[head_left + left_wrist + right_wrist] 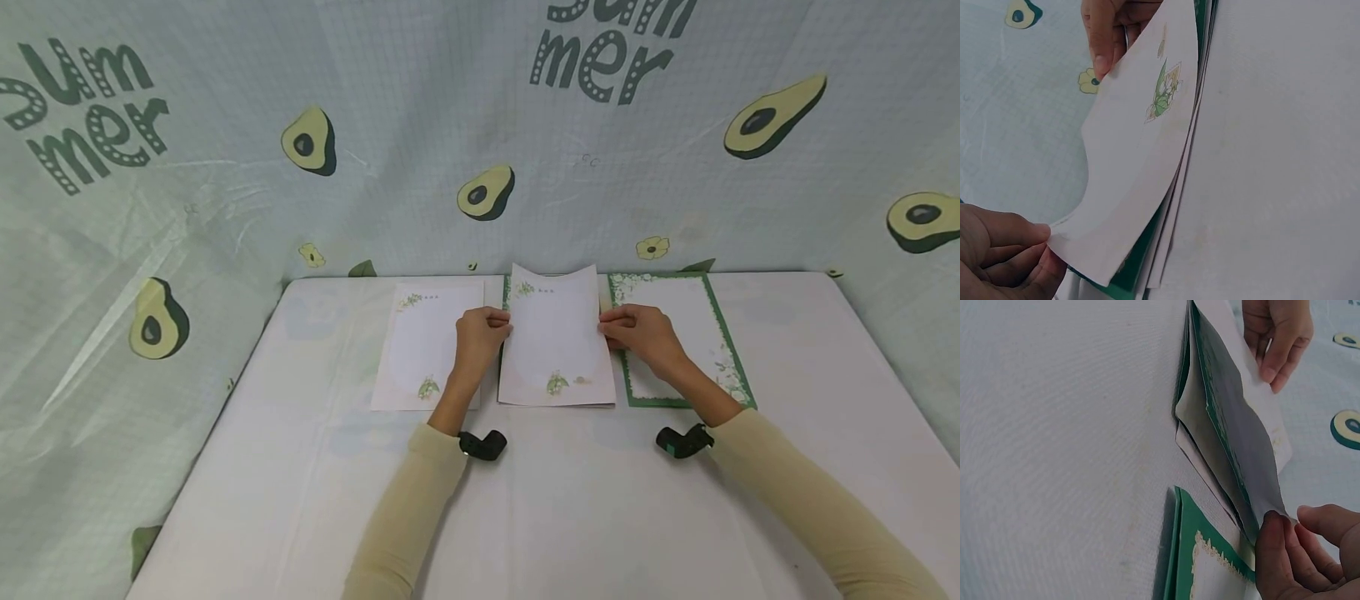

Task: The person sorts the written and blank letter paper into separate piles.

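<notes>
A pale sheet of printed paper [557, 342] with small green flower drawings is held by its two side edges over the middle stack. My left hand [480, 337] pinches its left edge between thumb and fingers. On the opposite edge, my right hand [643, 335] does the same. The sheet bows between them in the left wrist view, its upper edge dipping. Beneath it, green-bordered paper [1225, 444] and other pale sheets [1194, 419] show in the right wrist view, their edges fanned slightly apart.
To the left lies another pale flower-printed sheet [420, 354]. Green-bordered paper [678, 333] lies to the right, partly under my right forearm. All rest on a white-covered table [585, 508]. A curtain [397, 108] printed with avocados hangs behind the table.
</notes>
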Demonstrator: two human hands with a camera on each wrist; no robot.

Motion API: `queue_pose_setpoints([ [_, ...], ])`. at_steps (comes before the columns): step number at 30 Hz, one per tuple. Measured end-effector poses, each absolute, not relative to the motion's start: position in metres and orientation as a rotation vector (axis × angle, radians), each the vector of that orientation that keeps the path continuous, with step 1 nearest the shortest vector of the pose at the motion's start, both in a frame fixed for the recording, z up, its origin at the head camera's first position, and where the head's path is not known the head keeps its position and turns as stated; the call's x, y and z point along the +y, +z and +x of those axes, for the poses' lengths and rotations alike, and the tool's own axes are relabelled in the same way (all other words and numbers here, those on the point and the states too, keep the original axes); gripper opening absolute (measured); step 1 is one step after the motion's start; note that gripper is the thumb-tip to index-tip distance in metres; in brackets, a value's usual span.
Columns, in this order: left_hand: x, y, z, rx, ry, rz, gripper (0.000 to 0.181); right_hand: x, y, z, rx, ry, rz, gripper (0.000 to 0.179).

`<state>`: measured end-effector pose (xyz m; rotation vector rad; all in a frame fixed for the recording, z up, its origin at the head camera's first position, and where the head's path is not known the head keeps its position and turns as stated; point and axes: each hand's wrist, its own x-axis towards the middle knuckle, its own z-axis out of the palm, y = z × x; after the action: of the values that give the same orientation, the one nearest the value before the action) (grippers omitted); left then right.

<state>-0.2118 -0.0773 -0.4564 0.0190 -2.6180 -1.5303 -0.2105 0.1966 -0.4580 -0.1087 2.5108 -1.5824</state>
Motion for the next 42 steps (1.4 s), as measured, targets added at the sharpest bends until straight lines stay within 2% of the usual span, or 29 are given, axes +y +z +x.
queue_pose_setpoints([
  [25,-0.077,-0.458,-0.213,-2.597,-1.533,0.024,0.014,0.197,-0.460,-0.210,2.499,-1.663,-0.070,0.033],
  [42,-0.089,-0.461,-0.213,-2.430,-1.626,0.129,0.019,0.187,-0.459,-0.208,2.582,-1.758,-0.055,0.031],
])
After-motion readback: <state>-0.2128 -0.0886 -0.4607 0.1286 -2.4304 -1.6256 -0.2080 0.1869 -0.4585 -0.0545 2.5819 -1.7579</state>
